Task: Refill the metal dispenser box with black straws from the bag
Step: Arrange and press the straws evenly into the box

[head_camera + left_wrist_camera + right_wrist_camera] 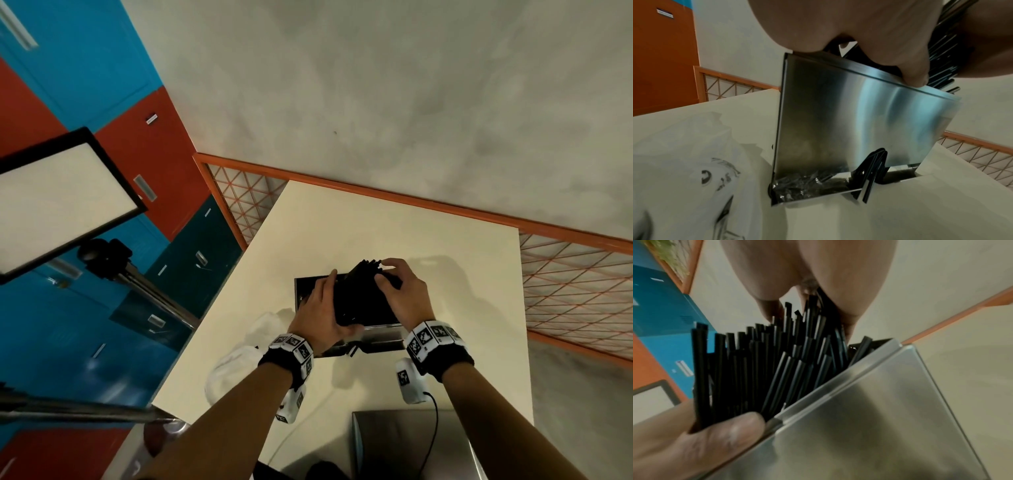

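A thick bundle of black straws sits tilted in the open top of the metal dispenser box on the cream table. My left hand grips the bundle's near left side, thumb at the box's rim. My right hand curls over the far ends of the straws, fingers on both sides of them. The brushed steel wall faces the left wrist view, with a black lever at its base. The white bag lies crumpled left of the box.
A steel lid or panel lies at the table's near edge. An orange mesh fence runs behind and right of the table. A framed light panel on a stand is at the left, before blue and red lockers.
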`<action>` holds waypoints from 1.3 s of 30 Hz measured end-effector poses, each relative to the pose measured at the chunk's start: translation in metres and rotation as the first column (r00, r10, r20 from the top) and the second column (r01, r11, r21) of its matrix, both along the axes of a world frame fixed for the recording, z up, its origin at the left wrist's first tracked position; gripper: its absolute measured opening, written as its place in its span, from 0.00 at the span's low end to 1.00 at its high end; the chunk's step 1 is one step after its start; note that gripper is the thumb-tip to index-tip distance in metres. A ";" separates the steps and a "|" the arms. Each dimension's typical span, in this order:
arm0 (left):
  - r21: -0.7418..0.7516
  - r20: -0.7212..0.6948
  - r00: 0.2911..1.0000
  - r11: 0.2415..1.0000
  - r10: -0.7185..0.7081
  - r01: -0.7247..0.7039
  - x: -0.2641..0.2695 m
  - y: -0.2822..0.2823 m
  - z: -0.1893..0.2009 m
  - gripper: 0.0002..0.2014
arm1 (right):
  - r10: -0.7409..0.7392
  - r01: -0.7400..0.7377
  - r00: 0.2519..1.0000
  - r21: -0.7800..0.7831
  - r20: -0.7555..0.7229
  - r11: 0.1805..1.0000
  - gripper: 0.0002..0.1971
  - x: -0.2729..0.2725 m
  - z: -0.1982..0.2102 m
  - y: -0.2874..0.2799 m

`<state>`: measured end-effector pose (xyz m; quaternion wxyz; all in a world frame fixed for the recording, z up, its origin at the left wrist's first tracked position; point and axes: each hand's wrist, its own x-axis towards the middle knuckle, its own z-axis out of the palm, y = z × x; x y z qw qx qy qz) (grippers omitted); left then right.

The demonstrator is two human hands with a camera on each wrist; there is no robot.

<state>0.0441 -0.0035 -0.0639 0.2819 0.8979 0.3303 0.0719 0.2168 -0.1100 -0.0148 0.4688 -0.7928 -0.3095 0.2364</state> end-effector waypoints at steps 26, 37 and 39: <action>0.180 -0.215 0.973 0.975 -0.086 0.127 0.004 0.001 -0.009 0.26 | 0.344 -0.059 0.742 -0.454 0.576 0.889 0.16 -0.014 -0.007 -0.044; 0.085 -0.015 0.974 0.970 -0.227 0.228 -0.005 0.010 -0.004 0.32 | 0.355 -0.191 0.882 -0.453 0.309 0.871 0.16 0.009 -0.002 -0.036; 0.089 0.005 0.976 0.972 -0.217 0.215 -0.007 0.008 -0.005 0.37 | 0.387 -0.206 0.870 -0.490 0.304 0.847 0.20 0.009 -0.002 -0.038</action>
